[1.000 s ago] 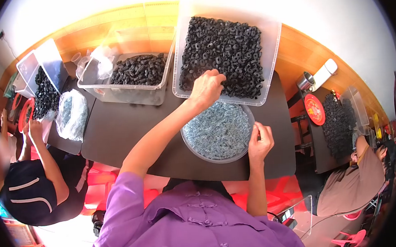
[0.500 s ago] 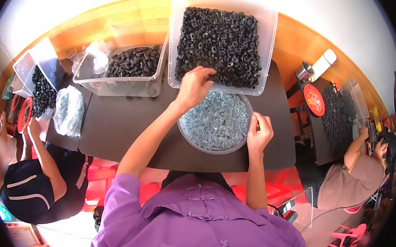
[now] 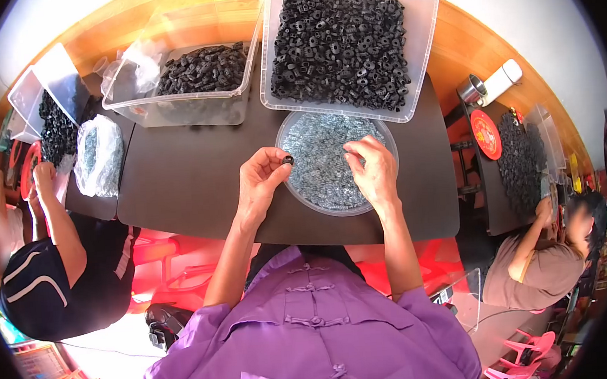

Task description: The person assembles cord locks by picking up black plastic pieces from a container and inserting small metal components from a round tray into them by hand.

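Observation:
My left hand (image 3: 255,184) pinches a small black ring-shaped plastic part (image 3: 288,159) between thumb and fingertips, at the left edge of a round clear basin. Over that basin's right side is my right hand (image 3: 375,174), its thumb and fingertips pressed together; whatever they hold is too small to make out. Many tiny clear bluish pieces (image 3: 327,181) fill the round basin (image 3: 340,213). Just behind it, a large clear plastic bin (image 3: 426,54) holds a heap of similar black parts (image 3: 336,46), tilted toward me.
A second clear bin (image 3: 178,112) with black pieces stands at the back left of the dark table (image 3: 182,170). A plastic bag (image 3: 99,158) lies farther left. People sit working at both sides. Right of me are a red plate (image 3: 485,134) and a black heap (image 3: 524,167).
My left hand has come back from the black parts' bin with one black part. My right hand has left the basin's rim and moved over the clear pieces. The view has shifted slightly.

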Tool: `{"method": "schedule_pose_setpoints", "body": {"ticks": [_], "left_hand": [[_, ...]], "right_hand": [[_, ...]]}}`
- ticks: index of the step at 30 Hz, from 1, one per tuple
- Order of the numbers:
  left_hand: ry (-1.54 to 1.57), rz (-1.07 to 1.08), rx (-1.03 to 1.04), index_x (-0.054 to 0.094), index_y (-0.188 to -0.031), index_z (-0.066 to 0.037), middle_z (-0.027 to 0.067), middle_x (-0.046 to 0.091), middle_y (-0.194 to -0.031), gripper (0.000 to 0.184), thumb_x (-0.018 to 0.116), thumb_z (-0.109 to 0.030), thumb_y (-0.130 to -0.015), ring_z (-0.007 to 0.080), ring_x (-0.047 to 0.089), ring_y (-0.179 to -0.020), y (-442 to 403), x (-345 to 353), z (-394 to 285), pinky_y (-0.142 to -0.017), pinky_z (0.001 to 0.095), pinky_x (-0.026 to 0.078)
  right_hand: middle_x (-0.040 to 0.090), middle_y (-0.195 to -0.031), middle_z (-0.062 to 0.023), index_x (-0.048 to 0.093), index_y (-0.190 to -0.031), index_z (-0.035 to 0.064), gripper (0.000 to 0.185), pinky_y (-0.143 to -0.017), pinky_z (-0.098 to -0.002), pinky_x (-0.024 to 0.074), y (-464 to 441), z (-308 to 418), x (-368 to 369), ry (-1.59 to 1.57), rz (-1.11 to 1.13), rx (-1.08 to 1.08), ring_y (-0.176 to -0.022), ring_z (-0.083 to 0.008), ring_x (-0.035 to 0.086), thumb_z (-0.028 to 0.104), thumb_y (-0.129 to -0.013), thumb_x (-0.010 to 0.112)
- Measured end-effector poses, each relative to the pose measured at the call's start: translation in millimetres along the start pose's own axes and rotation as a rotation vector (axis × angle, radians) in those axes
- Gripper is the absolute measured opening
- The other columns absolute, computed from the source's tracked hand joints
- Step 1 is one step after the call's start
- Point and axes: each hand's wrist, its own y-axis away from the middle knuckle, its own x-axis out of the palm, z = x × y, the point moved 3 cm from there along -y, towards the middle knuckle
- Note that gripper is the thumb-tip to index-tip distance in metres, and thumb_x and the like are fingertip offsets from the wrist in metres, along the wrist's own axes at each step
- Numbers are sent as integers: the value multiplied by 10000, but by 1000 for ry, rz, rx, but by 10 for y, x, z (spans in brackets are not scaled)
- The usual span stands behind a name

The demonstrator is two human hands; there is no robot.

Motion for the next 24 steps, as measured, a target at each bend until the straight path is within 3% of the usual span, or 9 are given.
{"method": "schedule_pose_setpoints", "body": {"ticks": [6,10,13,20,24], "left_hand": [[17,13,11,598,-955,-28,-4,608,-839,128,626,4,-835,56,546,-720,7,16,-10,-687,207,450],[14,8,0,602,-945,-29,15,626,-871,117,625,1,-834,66,559,-730,28,33,-21,-693,216,460],[21,23,-12,592,-961,-25,-22,598,-838,141,634,18,-833,34,544,-733,17,64,-17,-673,193,443],[-7,117,0,606,-967,-15,-9,612,-857,156,644,27,-822,40,554,-752,4,223,23,-685,194,459],[-37,128,21,607,-969,-8,-10,613,-854,155,645,24,-823,43,549,-742,20,289,11,-680,197,460]], "right_hand": [[584,-810,-71,670,-800,57,40,-704,-399,486,-167,-88,161,201,160,-63,-832,-275,601,60,-760,668],[597,-751,-92,660,-778,33,47,-641,-341,485,-211,-147,133,-69,140,38,-692,-238,617,41,-749,696],[627,-753,-61,664,-818,6,71,-580,-265,457,-202,-193,92,-302,125,88,-631,-123,596,55,-784,702],[609,-751,12,674,-856,9,77,-551,-180,384,-124,101,-28,-702,243,320,-645,-29,502,84,-842,682],[629,-800,-24,678,-865,7,77,-592,-212,442,-83,290,3,-744,247,181,-701,-73,575,77,-835,687]]}}
